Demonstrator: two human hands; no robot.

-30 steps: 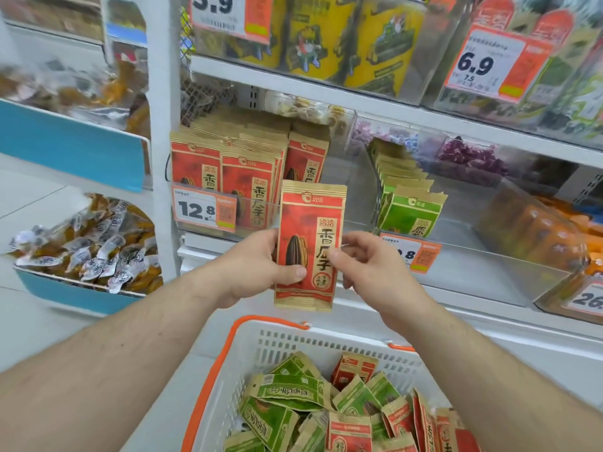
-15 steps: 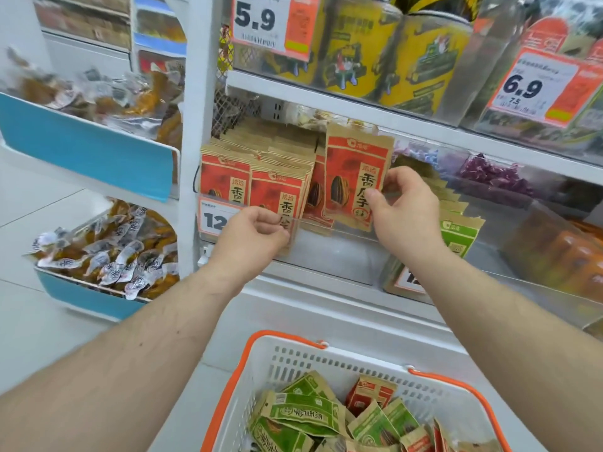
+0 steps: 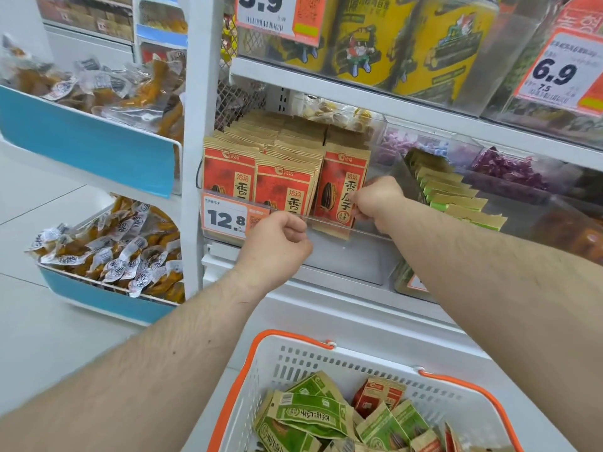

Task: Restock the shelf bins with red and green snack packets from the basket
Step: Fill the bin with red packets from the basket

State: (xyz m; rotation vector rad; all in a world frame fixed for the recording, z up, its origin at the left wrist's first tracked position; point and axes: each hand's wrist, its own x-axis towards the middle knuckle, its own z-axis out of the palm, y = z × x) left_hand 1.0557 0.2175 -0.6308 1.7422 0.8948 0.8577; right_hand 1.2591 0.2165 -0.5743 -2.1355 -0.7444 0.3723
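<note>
My right hand [image 3: 378, 200] pinches a red snack packet [image 3: 336, 197] by its right edge and holds it upright inside the clear shelf bin [image 3: 368, 231], to the right of the rows of red packets [image 3: 261, 177]. My left hand [image 3: 277, 246] is curled at the bin's clear front rim. Green packets [image 3: 456, 203] stand in a row in the bin to the right. Below, the white basket with orange handles [image 3: 293, 363] holds several loose green packets [image 3: 310, 412] and red packets [image 3: 378, 396].
A 12.8 price tag [image 3: 225, 218] hangs on the red bin's front. Blue-fronted bins of wrapped snacks [image 3: 107, 252] stand to the left. Yellow canisters [image 3: 440, 44] fill the shelf above, and purple sweets [image 3: 505, 168] lie behind the green row.
The red packet went from both hands in front of the shelf up into the bin and now sits low inside it. My left hand let go and moved to the bin's front rim.
</note>
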